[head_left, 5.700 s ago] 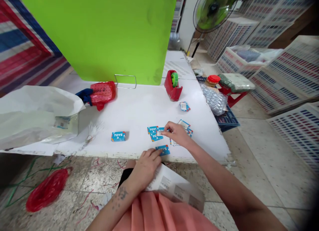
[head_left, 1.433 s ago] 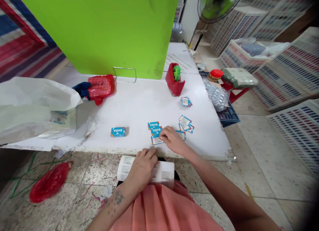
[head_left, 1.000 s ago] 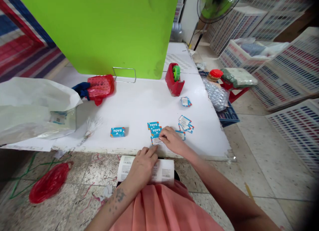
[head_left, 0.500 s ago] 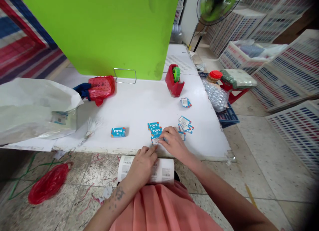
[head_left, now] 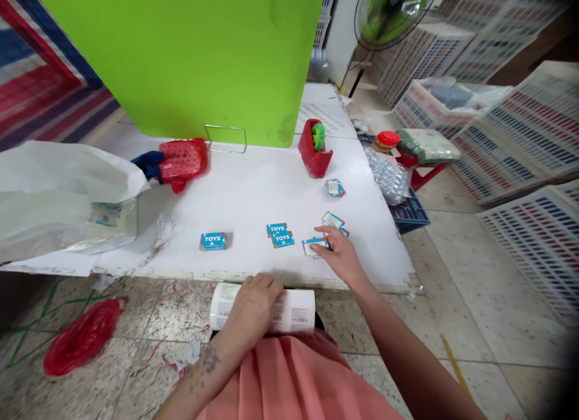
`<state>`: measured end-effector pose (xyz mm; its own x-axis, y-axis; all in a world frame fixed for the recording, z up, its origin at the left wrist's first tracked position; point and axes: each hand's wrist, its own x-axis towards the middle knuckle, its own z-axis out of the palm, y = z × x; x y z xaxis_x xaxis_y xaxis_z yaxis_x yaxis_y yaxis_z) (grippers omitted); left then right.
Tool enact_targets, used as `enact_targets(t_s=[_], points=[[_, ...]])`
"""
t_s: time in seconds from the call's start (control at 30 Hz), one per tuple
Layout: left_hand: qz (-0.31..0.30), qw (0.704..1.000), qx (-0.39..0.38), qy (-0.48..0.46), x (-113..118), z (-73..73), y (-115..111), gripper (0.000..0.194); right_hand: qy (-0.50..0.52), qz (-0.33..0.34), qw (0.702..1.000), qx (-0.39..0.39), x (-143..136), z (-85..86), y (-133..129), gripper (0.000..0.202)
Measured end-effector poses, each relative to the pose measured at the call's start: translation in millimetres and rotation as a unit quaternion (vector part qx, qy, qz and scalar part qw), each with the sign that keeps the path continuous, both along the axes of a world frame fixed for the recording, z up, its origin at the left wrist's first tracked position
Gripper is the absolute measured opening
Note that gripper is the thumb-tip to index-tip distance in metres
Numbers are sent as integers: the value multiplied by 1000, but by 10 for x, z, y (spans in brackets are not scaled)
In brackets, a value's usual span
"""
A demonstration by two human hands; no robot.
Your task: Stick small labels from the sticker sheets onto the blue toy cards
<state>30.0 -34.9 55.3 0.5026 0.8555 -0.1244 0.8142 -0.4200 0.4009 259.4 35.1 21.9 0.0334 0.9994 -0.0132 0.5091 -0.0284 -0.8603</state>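
While our left hand lay over the label roll, its grip unclear, our right hand had the thumb upon a blue-and-white card near the front edge of the table, index finger spread apart; whether hidden fingers pinched it, we could not tell. We judged this card light and rather stiff, best taken by its long edges.

White "TOYS" stands on the blue cards
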Motion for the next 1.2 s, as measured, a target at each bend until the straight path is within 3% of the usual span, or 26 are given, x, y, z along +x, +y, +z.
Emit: enact_targets(t_s=[0.17,0.3,0.4,0.5,0.6,0.8,1.07,1.2], points=[[15,1000,-7,-1,5,38,35,14,-202,-26,972,117,195,-144,14,22],[28,1000,-1,1,-5,26,41,13,-298,-39,939,168,185,-114,7,24],[49,999,11,0,-6,-4,41,14,-257,-5,950,177,54,44,-78,21],[67,997,27,-2,6,-14,58,15,-144,141,972,121,-157,226,-229,20],[71,997,19,-12,-2,8,88,15,-57,255,965,21,-327,306,-351,24],[81,996,-5,24,-154,60,118,20,-29,209,977,-13,-319,200,-358,22],[87,995,-21,44,-139,35,138,21,-177,248,938,165,-456,234,-408,15],[127,990,-66,8,-129,61,170,22,-254,246,908,225,-514,211,-508,19]])
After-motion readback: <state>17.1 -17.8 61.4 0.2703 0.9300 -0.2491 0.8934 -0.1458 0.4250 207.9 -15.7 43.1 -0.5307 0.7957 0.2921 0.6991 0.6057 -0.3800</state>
